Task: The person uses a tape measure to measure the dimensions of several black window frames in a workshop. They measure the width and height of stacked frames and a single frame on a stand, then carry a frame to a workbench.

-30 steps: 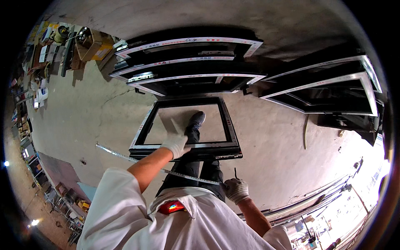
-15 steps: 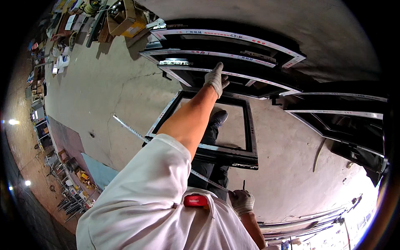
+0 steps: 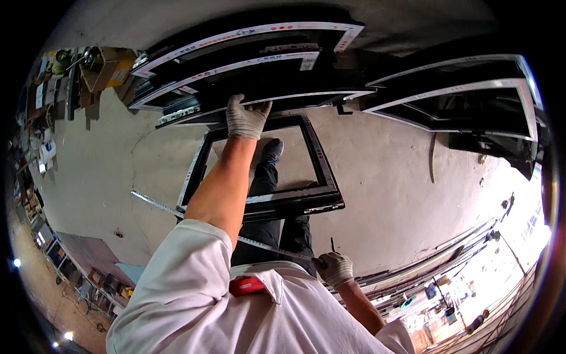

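My left hand, in a pale work glove, reaches forward and is closed round the edge of the nearest leaning black window frame. Its fingertips are partly hidden there. Low beside my body, my gloved right hand is closed at the end of an extended tape measure. Its case is hidden in the hand, and a thin dark stick pokes up from the fist. The blade runs left, passing below my left arm. Another black frame stands in front of my legs, with one shoe seen through its opening.
Further black frames with white protective strips lean behind the nearest one. More frames stand at the right. A cardboard box and clutter line the far left. Long bars lie at the lower right.
The view has turned, moving the frames left and up in the picture. My left hand has shifted from spread over the nearest frame to curled round its edge. The right hand keeps the tape measure.
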A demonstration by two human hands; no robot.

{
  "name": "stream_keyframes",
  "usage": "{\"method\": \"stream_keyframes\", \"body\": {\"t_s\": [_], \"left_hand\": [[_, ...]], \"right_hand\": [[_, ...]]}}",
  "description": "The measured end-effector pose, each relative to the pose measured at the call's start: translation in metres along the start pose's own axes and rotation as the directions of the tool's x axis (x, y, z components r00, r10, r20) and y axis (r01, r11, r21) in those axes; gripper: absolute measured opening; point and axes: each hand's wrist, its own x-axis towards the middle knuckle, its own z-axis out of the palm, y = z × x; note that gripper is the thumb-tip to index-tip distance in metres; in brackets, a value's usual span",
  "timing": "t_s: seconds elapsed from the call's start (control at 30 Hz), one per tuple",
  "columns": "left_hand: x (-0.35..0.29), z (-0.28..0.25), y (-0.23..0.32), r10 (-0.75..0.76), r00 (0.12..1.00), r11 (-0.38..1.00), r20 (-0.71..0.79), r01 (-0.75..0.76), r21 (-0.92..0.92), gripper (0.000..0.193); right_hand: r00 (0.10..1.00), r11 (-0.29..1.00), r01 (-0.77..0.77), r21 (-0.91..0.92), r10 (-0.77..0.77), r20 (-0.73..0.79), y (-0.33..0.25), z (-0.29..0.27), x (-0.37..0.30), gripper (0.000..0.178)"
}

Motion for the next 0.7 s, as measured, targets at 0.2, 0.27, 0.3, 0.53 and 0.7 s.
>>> {"method": "stream_keyframes", "body": {"t_s": [0.2,0.27,0.3,0.53,0.7], "left_hand": [[-0.006,-0.005,0.001,-0.028,0.999,0.998,0.020,0.026,0.057,0.059],[-0.014,-0.023,-0.003,-0.043,0.999,0.998,0.016,0.043,0.037,0.060],[-0.020,-0.028,-0.006,-0.059,0.998,0.998,0.014,0.058,0.034,0.060],[-0.083,-0.009,-0.008,-0.021,1.000,0.995,0.022,0.018,0.099,0.065],[-0.159,0.058,0.004,-0.063,0.985,0.991,0.160,0.044,0.123,0.060]], "right_hand": [[0.997,0.997,-0.029,0.068,0.033,-0.064,-0.004,0.006,-0.013,0.033],[0.997,0.996,-0.051,0.072,0.055,-0.061,-0.002,0.006,-0.020,0.033],[0.996,0.996,-0.058,0.069,0.062,-0.066,-0.001,0.009,-0.024,0.033],[0.988,0.985,-0.115,0.126,0.126,-0.087,-0.002,0.007,-0.047,0.036],[0.971,0.990,-0.095,0.102,0.114,-0.209,0.009,0.019,-0.066,0.024]]}}
